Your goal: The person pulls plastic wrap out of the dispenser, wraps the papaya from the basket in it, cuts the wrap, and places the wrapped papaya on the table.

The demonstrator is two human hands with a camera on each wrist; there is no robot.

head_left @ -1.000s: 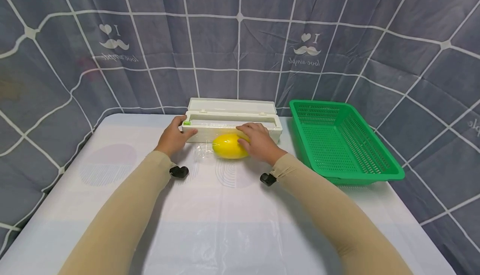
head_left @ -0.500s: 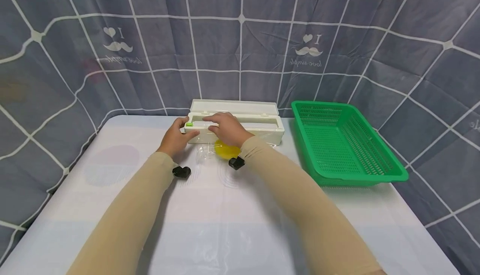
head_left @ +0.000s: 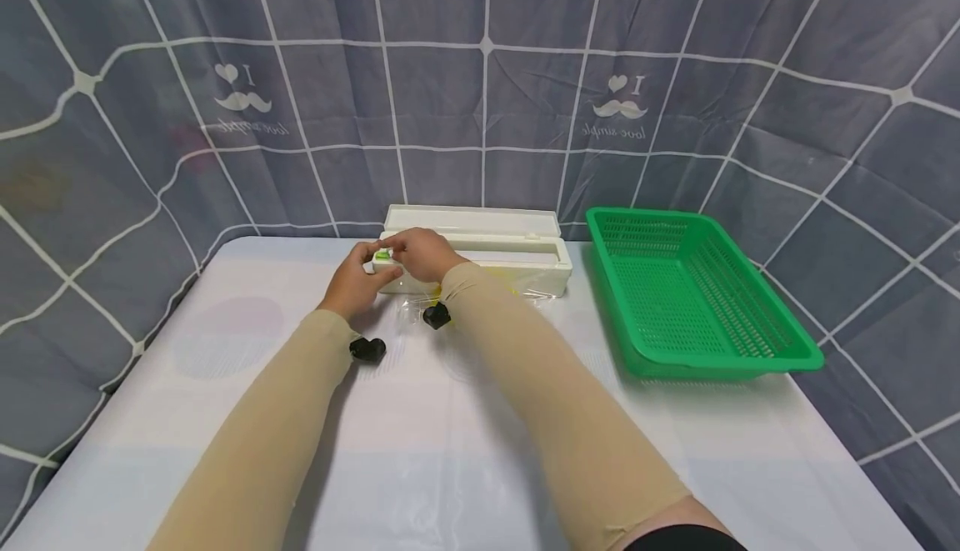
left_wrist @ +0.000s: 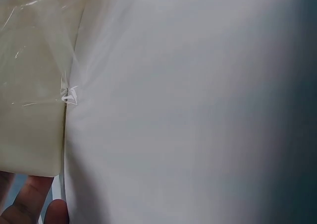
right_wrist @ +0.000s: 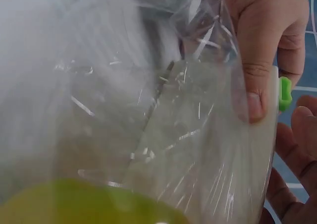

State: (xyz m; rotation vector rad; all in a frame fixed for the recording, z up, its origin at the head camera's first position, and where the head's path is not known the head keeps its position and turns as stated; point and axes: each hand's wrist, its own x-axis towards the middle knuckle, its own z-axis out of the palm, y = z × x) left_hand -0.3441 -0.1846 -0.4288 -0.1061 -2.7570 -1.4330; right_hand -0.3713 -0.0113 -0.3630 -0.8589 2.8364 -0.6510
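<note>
My left hand (head_left: 352, 282) grips the left end of a white cling film dispenser (head_left: 543, 280), thumb on its front face. The dispenser's lid stands open, with a white roll inside. My right hand (head_left: 423, 252) reaches across to that same end, its fingers loosely bent beside the small green slide cutter (right_wrist: 285, 93) and close to my left hand. Clear cling film (right_wrist: 198, 149) hangs down over the dispenser's front. Before the dispenser lies a smooth yellow oval fruit (right_wrist: 89, 206), which my right forearm mostly hides in the head view.
A green perforated plastic basket (head_left: 675, 301) stands on the table's right side. The table has a pale patterned cloth (head_left: 420, 468). Behind and at both sides hangs a grey curtain (head_left: 435, 101) with white grid lines.
My right hand has left the yellow fruit and moved left along the dispenser's front edge to the green cutter. My left hand keeps its grip on the dispenser's end.
</note>
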